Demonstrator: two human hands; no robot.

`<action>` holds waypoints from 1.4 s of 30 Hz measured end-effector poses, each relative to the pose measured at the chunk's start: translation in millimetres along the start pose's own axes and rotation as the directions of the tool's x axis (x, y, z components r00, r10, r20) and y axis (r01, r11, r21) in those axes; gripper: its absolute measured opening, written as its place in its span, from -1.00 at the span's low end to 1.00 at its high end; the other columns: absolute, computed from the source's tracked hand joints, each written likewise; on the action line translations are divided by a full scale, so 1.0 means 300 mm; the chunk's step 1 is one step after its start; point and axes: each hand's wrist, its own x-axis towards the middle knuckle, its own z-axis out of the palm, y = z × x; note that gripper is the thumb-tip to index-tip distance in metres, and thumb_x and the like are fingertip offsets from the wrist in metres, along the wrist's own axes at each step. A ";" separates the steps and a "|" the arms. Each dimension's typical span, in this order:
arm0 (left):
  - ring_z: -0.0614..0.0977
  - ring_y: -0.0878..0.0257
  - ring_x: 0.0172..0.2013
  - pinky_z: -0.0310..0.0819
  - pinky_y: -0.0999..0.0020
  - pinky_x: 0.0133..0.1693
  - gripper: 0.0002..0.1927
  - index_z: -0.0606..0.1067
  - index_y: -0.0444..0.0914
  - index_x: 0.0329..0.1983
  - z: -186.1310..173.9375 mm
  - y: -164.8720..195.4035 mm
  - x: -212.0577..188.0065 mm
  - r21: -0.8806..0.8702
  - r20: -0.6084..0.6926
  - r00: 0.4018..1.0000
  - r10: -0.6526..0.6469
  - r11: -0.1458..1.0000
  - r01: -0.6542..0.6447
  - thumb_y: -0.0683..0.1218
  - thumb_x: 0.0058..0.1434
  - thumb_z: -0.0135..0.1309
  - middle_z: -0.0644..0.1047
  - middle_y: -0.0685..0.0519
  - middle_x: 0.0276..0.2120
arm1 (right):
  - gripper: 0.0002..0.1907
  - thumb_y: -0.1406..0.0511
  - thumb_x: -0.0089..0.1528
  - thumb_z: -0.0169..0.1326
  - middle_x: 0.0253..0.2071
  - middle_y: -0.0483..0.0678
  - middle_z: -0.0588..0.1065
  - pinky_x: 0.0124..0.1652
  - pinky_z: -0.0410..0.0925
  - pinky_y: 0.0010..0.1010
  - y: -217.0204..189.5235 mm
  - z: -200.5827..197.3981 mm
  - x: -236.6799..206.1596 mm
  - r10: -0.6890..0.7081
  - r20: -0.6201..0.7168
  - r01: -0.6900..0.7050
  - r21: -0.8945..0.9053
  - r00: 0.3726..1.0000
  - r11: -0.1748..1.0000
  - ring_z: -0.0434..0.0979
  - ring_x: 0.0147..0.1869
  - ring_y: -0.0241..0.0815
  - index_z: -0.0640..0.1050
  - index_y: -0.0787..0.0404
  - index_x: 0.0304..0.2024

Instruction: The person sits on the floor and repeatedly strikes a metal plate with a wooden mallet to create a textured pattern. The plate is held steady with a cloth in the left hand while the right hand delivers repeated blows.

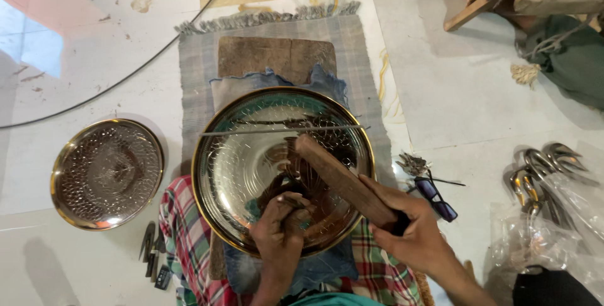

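A large shiny metal plate (251,117) with a gold rim and engraved patterns lies on blue cloth over a wooden board. My left hand (280,230) rests on the plate's near part, fingers pinched around a small dark chisel-like tool (290,201) set against the metal. My right hand (412,233) grips the handle end of a long wooden mallet (340,179) that slants up and left over the plate. A thin metal rod (277,131) lies across the plate's upper half.
A smaller patterned metal plate (106,172) sits on the floor at left, with small dark tools (153,257) below it. A grey fringed mat (371,79) lies under the work. Glasses (436,198) and metal pieces in plastic (541,180) lie right. A cable (126,76) curves across upper left.
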 end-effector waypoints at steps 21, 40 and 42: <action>0.77 0.22 -0.37 0.65 0.34 -0.39 -0.76 0.54 -0.31 -0.09 0.089 0.070 -0.025 0.388 -0.137 0.990 -0.009 0.920 0.062 -0.36 0.22 -0.01 0.64 -0.04 -0.41 | -0.18 0.48 -0.03 0.14 0.07 -0.20 0.67 -0.44 0.46 -0.42 -0.284 0.058 0.142 0.061 0.095 0.013 -0.634 0.994 0.774 0.61 -0.41 -0.30 0.51 -0.17 0.29; 0.80 0.15 -0.25 0.72 0.33 -0.29 -0.67 0.51 -0.34 -0.16 0.023 0.004 0.012 0.395 0.165 0.986 -0.023 0.918 -0.045 -0.44 0.04 -0.09 0.70 -0.10 -0.36 | -0.05 0.42 -0.06 0.11 -0.01 -0.22 0.58 -0.49 0.42 -0.33 -0.282 -0.063 0.123 0.241 0.081 -0.054 -0.860 0.967 0.507 0.55 -0.48 -0.24 0.41 -0.38 0.38; 0.81 0.16 -0.26 0.72 0.32 -0.31 -0.61 0.51 -0.33 -0.14 0.019 -0.005 0.019 0.358 0.203 0.979 -0.026 0.932 -0.049 -0.46 0.00 -0.12 0.69 -0.09 -0.37 | -0.05 0.44 0.00 0.07 -0.06 -0.21 0.56 -0.51 0.43 -0.34 -0.259 -0.082 0.104 0.298 -0.081 -0.271 -0.679 0.951 0.682 0.57 -0.50 -0.26 0.38 -0.35 0.43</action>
